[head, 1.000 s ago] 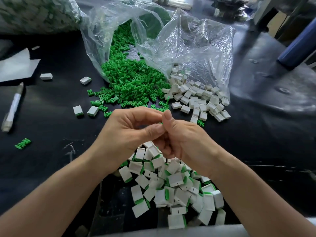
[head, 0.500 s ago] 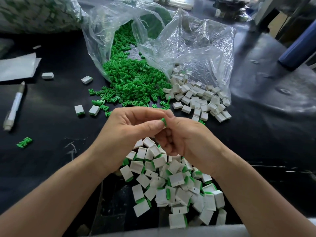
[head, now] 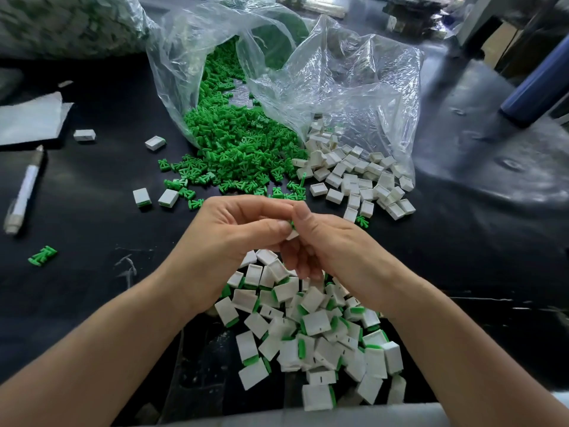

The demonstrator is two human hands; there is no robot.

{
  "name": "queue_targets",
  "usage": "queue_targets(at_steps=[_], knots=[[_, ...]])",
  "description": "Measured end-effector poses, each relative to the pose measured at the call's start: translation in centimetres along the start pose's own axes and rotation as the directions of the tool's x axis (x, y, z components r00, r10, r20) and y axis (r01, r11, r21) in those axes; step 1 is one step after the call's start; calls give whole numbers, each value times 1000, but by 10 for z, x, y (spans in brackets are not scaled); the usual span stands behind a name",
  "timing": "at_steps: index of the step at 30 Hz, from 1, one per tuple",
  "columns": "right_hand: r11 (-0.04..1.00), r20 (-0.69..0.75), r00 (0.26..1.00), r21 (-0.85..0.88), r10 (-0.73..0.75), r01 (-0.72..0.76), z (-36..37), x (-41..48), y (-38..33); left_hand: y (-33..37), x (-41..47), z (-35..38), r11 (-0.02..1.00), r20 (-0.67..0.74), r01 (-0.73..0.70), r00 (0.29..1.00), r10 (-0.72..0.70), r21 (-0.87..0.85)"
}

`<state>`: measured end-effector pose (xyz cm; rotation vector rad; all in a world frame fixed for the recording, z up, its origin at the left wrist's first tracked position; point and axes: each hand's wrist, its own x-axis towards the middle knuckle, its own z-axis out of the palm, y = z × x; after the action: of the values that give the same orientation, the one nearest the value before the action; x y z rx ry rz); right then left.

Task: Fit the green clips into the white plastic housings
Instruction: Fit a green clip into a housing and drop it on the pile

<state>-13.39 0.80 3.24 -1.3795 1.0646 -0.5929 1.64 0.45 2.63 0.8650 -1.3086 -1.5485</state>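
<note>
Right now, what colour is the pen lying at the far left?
The pen is mostly white; the head view shows it.

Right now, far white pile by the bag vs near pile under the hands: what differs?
Far pile is plain white, several showing an open hollow; near pile shows green clips at housing edges.
Far pile spills from the clear bag; near pile lies outside it, at the table's near edge.
Shared: same small white rectangular housings.

Clips (head: 243,149) spilled from a plastic bag (head: 175,75) at rear centre onto the table (head: 92,291); empty housings (head: 354,180) lay just right of them, assembled housings (head: 311,328) nearest the viewer, and a pen (head: 23,192) at far left.
</note>
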Motion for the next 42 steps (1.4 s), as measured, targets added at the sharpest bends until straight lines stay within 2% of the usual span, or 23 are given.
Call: queue_targets(at_steps=[3,6,10,33,42], knots=[[999,-12,1000,-27,-26,26,0,0,2,1,0,2,1000,19,21,1000,-20,-20],[994,-51,997,-93,-66,61,1,3,6,-3,1,-1,997,-49,77,996,-78,-18],[978,-90,992,-194,-92,73,1,9,10,-3,0,-1,997,-71,73,995,-73,3],[945,-156,975,-309,-158,104,10,9,11,-1,0,3,996,-102,77,992,-80,-36],[983,-107,982,-118,-156,143,5,7,8,2,-1,3,992,-59,82,994,-87,-94]])
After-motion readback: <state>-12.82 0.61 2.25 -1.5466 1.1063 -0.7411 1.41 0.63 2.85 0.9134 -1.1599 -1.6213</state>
